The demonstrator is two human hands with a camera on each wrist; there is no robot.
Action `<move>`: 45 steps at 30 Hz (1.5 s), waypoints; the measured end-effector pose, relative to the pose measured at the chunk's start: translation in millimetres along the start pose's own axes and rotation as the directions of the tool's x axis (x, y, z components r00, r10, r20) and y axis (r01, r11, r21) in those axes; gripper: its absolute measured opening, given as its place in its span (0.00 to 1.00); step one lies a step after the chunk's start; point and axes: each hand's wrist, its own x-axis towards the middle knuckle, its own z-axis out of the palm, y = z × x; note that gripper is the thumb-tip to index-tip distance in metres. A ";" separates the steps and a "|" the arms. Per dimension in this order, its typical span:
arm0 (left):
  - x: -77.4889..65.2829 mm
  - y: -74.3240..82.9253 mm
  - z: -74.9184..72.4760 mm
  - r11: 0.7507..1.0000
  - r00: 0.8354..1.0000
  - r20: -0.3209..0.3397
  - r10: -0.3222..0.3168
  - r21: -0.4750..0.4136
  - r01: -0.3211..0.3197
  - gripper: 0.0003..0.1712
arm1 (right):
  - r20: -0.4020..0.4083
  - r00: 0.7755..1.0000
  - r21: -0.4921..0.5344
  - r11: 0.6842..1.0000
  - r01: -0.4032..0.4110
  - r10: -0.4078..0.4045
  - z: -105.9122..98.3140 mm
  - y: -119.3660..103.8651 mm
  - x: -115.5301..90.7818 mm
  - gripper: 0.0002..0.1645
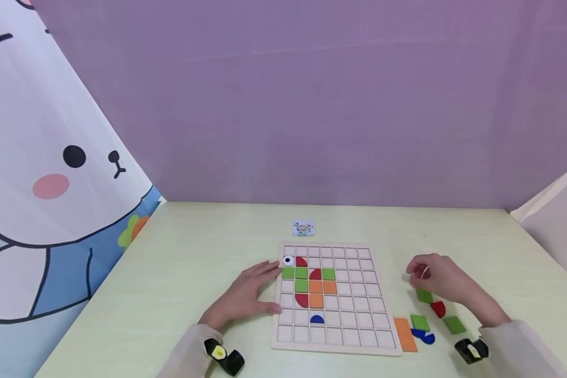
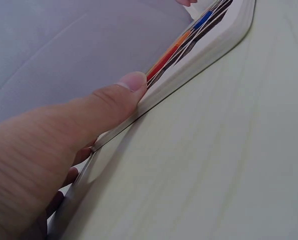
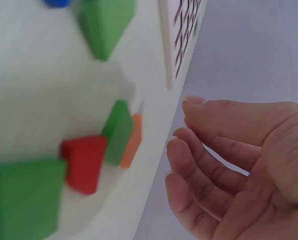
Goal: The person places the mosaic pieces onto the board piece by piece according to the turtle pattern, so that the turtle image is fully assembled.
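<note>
A pale gridded board point(image 1: 354, 336) lies on the table, with colored pieces in several of its squares. Green squares point(image 1: 301, 286), orange squares point(image 1: 315, 301), red quarter rounds point(image 1: 302, 300), a blue half round point(image 1: 317, 319) and an eye piece point(image 1: 288, 260) show there. My left hand point(image 1: 245, 294) rests at the board's left edge, fingers extended; its thumb point(image 2: 113, 97) touches the side. Right of the board, my right hand point(image 1: 439, 275) hovers over loose pieces, fingers loosely bent. Nothing shows between its thumb and fingertips in the right wrist view.
Loose green squares point(image 1: 454, 325), a red quarter round point(image 1: 438, 309), blue pieces point(image 1: 427, 338) and orange pieces point(image 1: 406, 335) lie right of the board. An orange piece point(image 3: 132, 141) stands behind a green one. Beyond the board lies a small picture card point(image 1: 303, 228), before a purple backdrop point(image 1: 312, 105).
</note>
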 end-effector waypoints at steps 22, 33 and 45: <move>-2.7 -0.9 0.3 1.000 1.000 -0.008 -0.007 -0.005 0.007 0.53 | 0.075 0.982 0.037 0.984 -0.174 0.171 7.0 23.0 -14.6 0.14; -1.7 -3.6 1.6 1.000 1.000 -0.009 0.009 0.003 -0.008 0.53 | 0.069 0.984 0.019 0.986 -0.164 0.163 13.4 16.9 -11.8 0.14; -1.1 -3.6 2.3 1.000 1.000 -0.013 0.022 0.008 -0.022 0.52 | 0.063 0.995 0.062 0.995 -0.082 0.078 19.5 4.2 -10.4 0.14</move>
